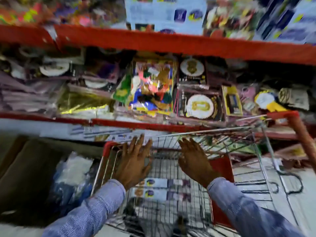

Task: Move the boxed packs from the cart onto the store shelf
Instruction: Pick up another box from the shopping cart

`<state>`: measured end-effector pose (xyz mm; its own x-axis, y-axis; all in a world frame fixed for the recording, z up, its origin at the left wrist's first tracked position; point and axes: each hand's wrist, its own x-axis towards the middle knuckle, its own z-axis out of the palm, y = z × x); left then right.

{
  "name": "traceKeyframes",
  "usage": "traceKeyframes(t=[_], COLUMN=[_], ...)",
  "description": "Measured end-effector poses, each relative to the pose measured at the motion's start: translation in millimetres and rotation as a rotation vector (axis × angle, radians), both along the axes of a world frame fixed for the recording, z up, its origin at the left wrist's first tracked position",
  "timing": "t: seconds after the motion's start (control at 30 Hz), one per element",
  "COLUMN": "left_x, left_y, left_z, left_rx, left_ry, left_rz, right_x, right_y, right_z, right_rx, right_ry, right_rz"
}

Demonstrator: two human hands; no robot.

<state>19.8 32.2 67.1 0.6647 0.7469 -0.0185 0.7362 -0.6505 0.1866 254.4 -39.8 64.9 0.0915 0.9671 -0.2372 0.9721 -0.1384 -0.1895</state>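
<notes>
- Hands first: the left hand and the right hand hover over the cart, palms down, fingers spread and holding nothing; both sleeves are blue and striped.
- Packs: two boxed packs lie flat on the wire floor of the cart, one just beside the other, below and between the two wrists. Their long sides run left to right.
- Count in the cart: two packs that I can make out; something dark lies nearer the camera in the basket, too blurred to name.
- Count on the store shelf: the upper tier shows pale blue boxes that look like the same product, but blur keeps me from counting them. The lower tier is packed with mixed party goods, among them two round white-and-gold plaques.
- Risk, reach: the hands sit ahead of the packs, so they likely need to draw back and down; grabbing blind could catch the fingers on the wire mesh.
- Risk, grip: taking both packs at once with spread fingers may let one slide off the other and fall.
- Risk, placement: the lower tier looks full, so pushing a pack in there could knock loose items over the red edge.
- Risk, cart: leaning on the basket rim could roll it away from the shelf.
</notes>
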Motion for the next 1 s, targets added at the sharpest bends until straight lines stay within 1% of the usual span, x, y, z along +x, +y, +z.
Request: traceKeyframes(t=[0.03, 0.13, 0.17, 0.23, 0.3, 0.4, 0.53, 0.6, 0.67, 0.73, 0.8, 0.9, 1.0], left_x=[-7, -22, -25, -29, -30, -31, -26, -21, -15, -8, -2, 9, 19], left_y=[-10, -31, -36, -41, -40, -37, -42, -52, -62, -69, -73, -79, -80], left_z=[-17, -71, -87, -123, -154, -184, -212, -223, -234, -248, -262, -280, -291], left_rx=[-0.04, -0.252, -0.29, -0.366, -0.415, -0.385, -0.306, -0.31, -0.331, -0.332, -0.343, -0.355, -0.411], left_ry=[0.015, 0.023, 0.018, 0.009, 0.062, 0.2, 0.294, 0.386, 0.461, 0.482, 0.47, 0.522, 0.553], left_rz=[-0.005, 0.03, 0.036, 0.015, -0.035, -0.135, -0.351, -0.461, -0.555, -0.585, -0.542, -0.445, -0.332], right_x=[-3, -17, -21, -29, -36, -44, -50, -47, -41, -33, -27, -14, -2], right_y=[-4, -12, -14, -13, -8, -4, 1, 4, 4, 2, 2, 3, 1], right_z=[-22, -95, -117, -161, -197, -233, -265, -270, -275, -280, -282, -278, -266], right_rx=[-0.075, -0.301, -0.366, -0.456, -0.517, -0.586, -0.65, -0.659, -0.614, -0.549, -0.514, -0.439, -0.354], right_ry=[0.02, 0.075, 0.088, 0.104, 0.097, 0.043, 0.019, 0.049, 0.043, 0.04, 0.062, 0.084, 0.1], right_rz=[0.006, 0.047, 0.049, 0.046, 0.063, 0.151, 0.238, 0.272, 0.316, 0.303, 0.261, 0.19, 0.143])
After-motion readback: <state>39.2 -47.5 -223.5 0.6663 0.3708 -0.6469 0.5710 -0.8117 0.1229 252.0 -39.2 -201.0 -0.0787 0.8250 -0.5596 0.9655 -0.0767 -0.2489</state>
